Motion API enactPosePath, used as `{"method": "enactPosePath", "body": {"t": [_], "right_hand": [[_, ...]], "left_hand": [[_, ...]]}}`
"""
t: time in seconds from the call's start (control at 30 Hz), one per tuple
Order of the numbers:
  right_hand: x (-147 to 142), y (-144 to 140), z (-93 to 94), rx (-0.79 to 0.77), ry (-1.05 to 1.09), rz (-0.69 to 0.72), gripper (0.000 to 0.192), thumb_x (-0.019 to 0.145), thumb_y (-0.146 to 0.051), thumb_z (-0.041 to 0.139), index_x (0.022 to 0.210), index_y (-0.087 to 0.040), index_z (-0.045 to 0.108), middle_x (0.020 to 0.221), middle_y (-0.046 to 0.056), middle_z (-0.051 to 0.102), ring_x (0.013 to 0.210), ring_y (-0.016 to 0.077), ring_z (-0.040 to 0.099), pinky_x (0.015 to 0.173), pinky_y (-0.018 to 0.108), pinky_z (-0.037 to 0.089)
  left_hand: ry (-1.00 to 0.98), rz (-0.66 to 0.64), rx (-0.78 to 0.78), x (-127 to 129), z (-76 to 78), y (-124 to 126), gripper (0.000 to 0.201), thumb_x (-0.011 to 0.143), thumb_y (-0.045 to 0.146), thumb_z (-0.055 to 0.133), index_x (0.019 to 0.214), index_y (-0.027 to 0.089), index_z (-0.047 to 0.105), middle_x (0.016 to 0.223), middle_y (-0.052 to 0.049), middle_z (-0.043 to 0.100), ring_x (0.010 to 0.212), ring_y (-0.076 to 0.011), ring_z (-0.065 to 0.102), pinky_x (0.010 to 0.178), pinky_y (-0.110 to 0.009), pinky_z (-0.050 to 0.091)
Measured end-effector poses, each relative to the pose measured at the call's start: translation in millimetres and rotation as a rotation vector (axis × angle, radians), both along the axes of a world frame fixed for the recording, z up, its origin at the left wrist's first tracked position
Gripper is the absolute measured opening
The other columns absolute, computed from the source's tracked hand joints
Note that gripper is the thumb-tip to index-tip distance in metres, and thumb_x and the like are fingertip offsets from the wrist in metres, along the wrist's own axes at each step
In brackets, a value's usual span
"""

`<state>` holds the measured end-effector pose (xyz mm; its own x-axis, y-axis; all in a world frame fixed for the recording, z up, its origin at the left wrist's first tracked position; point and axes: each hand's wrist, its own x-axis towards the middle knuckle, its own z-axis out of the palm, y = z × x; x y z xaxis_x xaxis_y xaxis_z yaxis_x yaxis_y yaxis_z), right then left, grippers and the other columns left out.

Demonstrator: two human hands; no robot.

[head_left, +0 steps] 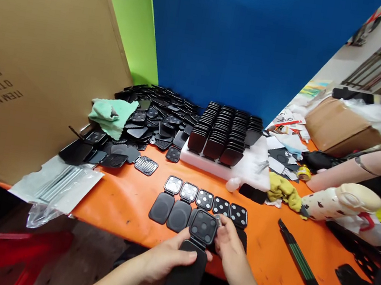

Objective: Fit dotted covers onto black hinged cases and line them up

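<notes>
At the near edge of the bench [123,199], the left hand [166,259] is grasping an open black case [197,247]; the right hand [231,250] pinches a small metal piece [218,221] at its corner, and seating it seems to need exact aim.

Open black hinged case [196,249], empty round recesses, tilted above orange table edge

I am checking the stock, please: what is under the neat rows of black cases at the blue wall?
The stacked black cases stand on a white foam block, which rests on the orange table. The foam's top beneath the cases is covered, so nothing more can be seen there.
</notes>
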<state>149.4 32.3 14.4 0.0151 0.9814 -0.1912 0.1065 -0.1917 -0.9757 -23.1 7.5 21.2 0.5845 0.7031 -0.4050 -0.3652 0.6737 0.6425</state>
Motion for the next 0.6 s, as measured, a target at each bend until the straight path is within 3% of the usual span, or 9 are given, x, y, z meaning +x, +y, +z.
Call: {"method": "enactPosePath", "body": {"t": [0.1, 0.23, 0.37, 0.5, 0.6], "right_hand": [[3, -8, 1.1, 0.069, -0.224, -0.018, 0.035, 0.083, -0.053, 0.046, 0.097, -0.026, 0.063, 0.089, 0.004, 0.066, 0.086, 0.0227, 0.06, 0.073, 0.031, 0.044], [6, -14, 4.7, 0.142, -0.468, 0.215, 0.023, 0.087, -0.041, 0.046, 0.093, -0.029, 0.064, 0.09, 0.002, 0.066, 0.079, 0.0222, 0.061, 0.068, 0.03, 0.042], [4, -15, 15.0, 0.119, -0.616, 0.316, 0.024, 0.089, -0.034, 0.041, 0.097, -0.029, 0.063, 0.092, 0.003, 0.066, 0.082, 0.024, 0.061, 0.068, 0.031, 0.042], [4, -14, 29.5, 0.069, -0.579, 0.456, 0.023, 0.089, -0.032, 0.042, 0.101, -0.027, 0.06, 0.095, 0.003, 0.065, 0.086, 0.0219, 0.061, 0.072, 0.029, 0.042], [4, -12, 33.0, 0.043, -0.498, 0.525, 0.018, 0.087, -0.033, 0.048, 0.098, -0.025, 0.06, 0.096, 0.002, 0.065, 0.086, 0.0196, 0.059, 0.073, 0.027, 0.042]], "left_hand": [[0.098, 0.046, 0.1, 1, -2.5, 2, 0.037, 0.077, 0.03, 0.063, 0.114, 0.026, 0.058, 0.099, -0.003, 0.068, 0.086, -0.0169, 0.061, 0.075, -0.026, 0.043], [0.361, 0.107, 0.405, 4, -6.3, 2, 0.048, 0.081, 0.021, 0.055, 0.128, 0.028, 0.049, 0.116, -0.002, 0.061, 0.117, -0.0203, 0.047, 0.104, -0.033, 0.028], [0.706, 0.031, 0.693, 6, -7.1, -3, 0.057, 0.083, 0.012, 0.046, 0.135, 0.031, 0.038, 0.125, -0.003, 0.055, 0.118, -0.0221, 0.047, 0.104, -0.036, 0.031], [0.813, -0.057, 0.896, 6, -11.7, -9, 0.065, 0.083, 0.005, 0.038, 0.141, 0.031, 0.024, 0.134, -0.006, 0.047, 0.119, -0.0211, 0.047, 0.101, -0.038, 0.037], [0.862, -0.136, 0.971, 5, -20.0, -16, 0.077, 0.077, -0.002, 0.037, 0.144, 0.028, 0.01, 0.144, -0.007, 0.033, 0.128, -0.0212, 0.037, 0.105, -0.042, 0.033]]}}
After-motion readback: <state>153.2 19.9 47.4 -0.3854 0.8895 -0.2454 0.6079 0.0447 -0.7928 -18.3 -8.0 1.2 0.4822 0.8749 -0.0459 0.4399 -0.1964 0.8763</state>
